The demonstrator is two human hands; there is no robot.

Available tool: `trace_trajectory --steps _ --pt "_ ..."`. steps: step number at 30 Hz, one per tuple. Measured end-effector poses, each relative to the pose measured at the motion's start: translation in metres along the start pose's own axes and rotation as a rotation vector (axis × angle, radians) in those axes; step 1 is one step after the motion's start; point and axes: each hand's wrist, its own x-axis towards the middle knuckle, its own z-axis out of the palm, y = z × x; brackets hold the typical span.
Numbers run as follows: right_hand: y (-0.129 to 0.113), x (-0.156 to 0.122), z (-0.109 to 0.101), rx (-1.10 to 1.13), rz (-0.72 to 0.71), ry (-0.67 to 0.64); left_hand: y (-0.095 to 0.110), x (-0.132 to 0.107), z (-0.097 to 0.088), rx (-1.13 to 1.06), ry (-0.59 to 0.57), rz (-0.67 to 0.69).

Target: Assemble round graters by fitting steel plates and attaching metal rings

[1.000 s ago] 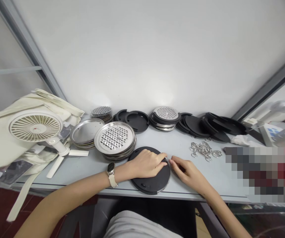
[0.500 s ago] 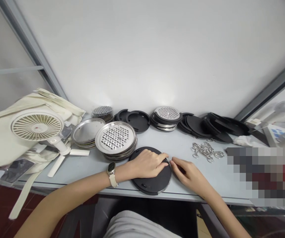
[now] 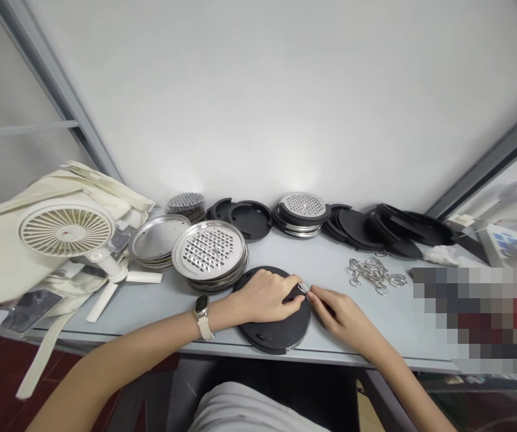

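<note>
A round black disc (image 3: 280, 330) lies flat near the front edge of the grey table (image 3: 159, 306). My left hand (image 3: 265, 297), with a watch on the wrist, rests on top of the disc, fingers curled toward its right rim. My right hand (image 3: 337, 312) lies beside the disc and pinches a small metal ring (image 3: 303, 288) at that rim. Both hands meet at the ring.
A stack of perforated metal discs (image 3: 209, 252) and plain metal plates (image 3: 157, 240) sit left of the disc. Black discs (image 3: 357, 228) line the wall. A pile of metal rings (image 3: 373, 273) lies to the right. A white fan (image 3: 67, 231) on cream bags stands at left.
The hands have barely moved. The small metal ring now stands slightly higher at the disc's rim between the fingertips.
</note>
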Motion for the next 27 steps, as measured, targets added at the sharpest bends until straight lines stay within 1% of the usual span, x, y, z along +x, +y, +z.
trace_trajectory --steps 4,13,24,27 --pt "-0.0009 -0.0010 -0.0004 0.015 -0.001 0.012 -0.0002 -0.0010 -0.0005 0.009 -0.007 0.024" --pt "0.0000 -0.0016 -0.0001 0.071 0.049 0.059 -0.0009 -0.0006 -0.0006 0.008 -0.032 0.045" --pt "0.0022 -0.0015 -0.0002 0.051 0.059 0.152 -0.0009 -0.0013 0.0002 0.001 -0.034 0.036" --pt "0.0019 -0.0017 -0.0013 0.039 0.058 0.147 -0.0003 -0.0014 -0.0004 -0.006 -0.034 0.032"
